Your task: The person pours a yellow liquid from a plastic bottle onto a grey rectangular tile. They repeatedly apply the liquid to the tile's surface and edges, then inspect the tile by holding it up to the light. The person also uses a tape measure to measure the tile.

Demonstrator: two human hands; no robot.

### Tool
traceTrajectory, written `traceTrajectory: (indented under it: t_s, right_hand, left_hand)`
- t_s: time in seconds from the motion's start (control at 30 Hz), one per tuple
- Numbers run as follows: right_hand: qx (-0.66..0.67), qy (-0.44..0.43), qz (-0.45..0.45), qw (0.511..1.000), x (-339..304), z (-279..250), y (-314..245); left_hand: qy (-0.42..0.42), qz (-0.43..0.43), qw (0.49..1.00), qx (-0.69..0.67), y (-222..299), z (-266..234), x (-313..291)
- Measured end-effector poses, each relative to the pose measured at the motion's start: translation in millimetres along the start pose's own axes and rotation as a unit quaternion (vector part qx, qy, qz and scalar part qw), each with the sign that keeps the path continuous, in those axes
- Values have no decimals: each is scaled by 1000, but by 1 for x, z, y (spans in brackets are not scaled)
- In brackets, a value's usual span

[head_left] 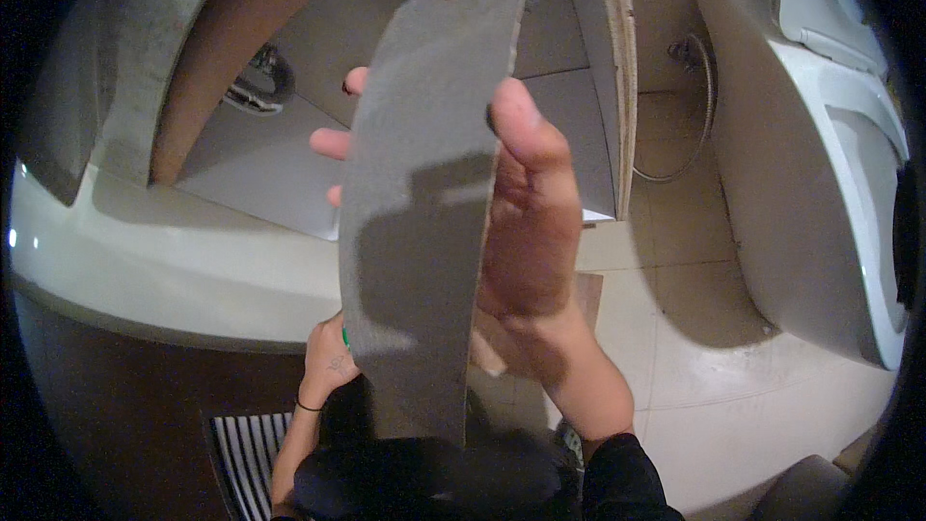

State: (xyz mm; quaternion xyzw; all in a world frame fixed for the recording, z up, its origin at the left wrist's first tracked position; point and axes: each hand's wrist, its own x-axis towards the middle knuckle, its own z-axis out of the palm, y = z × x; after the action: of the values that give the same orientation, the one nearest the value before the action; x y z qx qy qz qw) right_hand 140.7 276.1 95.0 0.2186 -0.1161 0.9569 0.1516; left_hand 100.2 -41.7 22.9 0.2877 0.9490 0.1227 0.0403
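Observation:
A long flat grey panel [424,183] rises in front of me, tilted, with a brown stain near its top edge and a shadow across its face. My right hand [535,212] is closed around it: the thumb presses its right edge and fingertips show past its left edge. Low on the left is my left hand [330,359], with a dark band at the wrist. Its fingers are hidden behind the panel, and a bit of something green [345,337] shows beside it. Whether this hand grips anything does not show.
A white ceramic rim [212,285] curves along the left. Beyond it, a brown-edged open compartment [207,68] has a chrome fitting [256,87] inside. A rough-edged board [617,87] stands behind the panel. To the right are a white toilet [810,154] and a metal hose [709,116]; a striped mat [251,458] lies lower left.

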Motion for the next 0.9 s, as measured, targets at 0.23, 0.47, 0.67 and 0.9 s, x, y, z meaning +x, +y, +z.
traceTrajectory:
  t_s: [0.23,0.47,0.67,0.9]
  right_hand:
    - [-8,-22,-38,999,22,-17,-13]
    - [-17,-31,-41,999,35,-16,-14]
    - [16,-53,-26,998,43,-12,-10]
    - [40,-31,-45,998,43,1,-8]
  left_hand:
    - [-36,-81,986,-141,-61,34,20]
    - [-32,-116,976,-184,-36,44,42]
    - [-6,-149,980,-128,-6,41,44]
    - [-24,-135,974,-180,5,32,42]
